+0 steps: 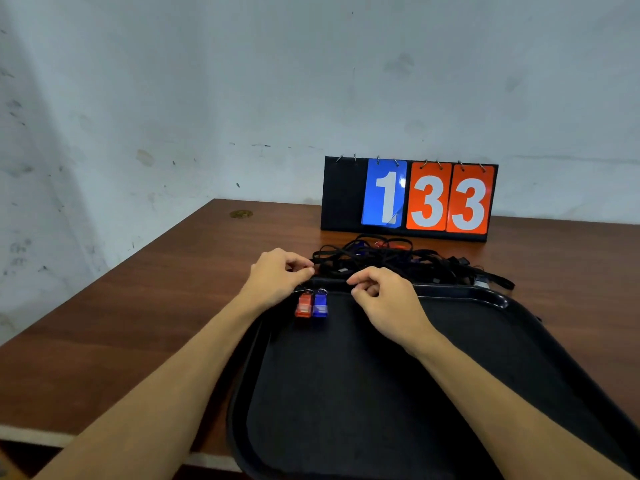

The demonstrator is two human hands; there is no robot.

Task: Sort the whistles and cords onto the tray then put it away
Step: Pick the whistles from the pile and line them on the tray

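Head view: black tray (485, 358) on table (138, 306). Red whistle (303, 305) and blue whistle (320, 304) side by side at tray's far-left corner. Left hand (277, 276) and right hand (381, 299) each pinch black cord (330, 283) stretched between them over far rim. Cord tangle (398, 261) behind tray, before scoreboard (408, 199).

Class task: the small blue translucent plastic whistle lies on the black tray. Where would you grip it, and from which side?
Probably pinch the blue translucent plastic whistle across its near end, coming from above. A red translucent plastic whistle sits close on its left, so one long side is crowded.
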